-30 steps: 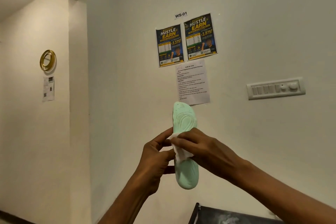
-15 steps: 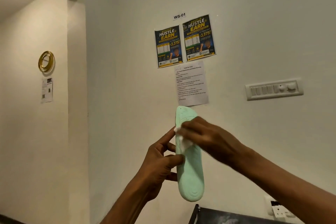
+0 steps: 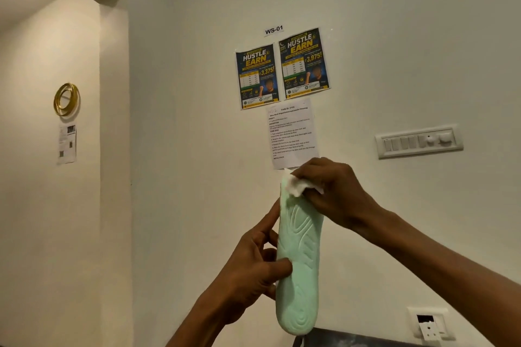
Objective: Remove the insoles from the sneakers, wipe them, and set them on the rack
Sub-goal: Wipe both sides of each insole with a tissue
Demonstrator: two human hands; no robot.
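Two hands share the work here. The left hand grips a pale mint-green foam insole around its lower middle, with the thumb laid across the ribbed face and the other fingers behind and along the edge. The right hand pinches a crumpled white tissue and presses it on the insole's top end. The insole stands almost upright in the air in front of a cream wall, with the heel end lowest. Neither the sneakers nor a rack can be made out.

I judge the main risk to be at that top end. It is far from the left hand's grip, so a firm press could fold the soft foam backward, or the tissue could run off the tip and wipe nothing. A harder push might also twist the insole loose from a hold that covers only one stretch of it.

There is free air to the left and right of the hands. A printed paper sheet hangs just behind the right hand, but how near the wall is cannot be told. Below the heel sits the edge of a dark surface, which could catch it on the way down. A white wall socket lies at the lower right and a white switch panel higher up, both well apart from the hands.
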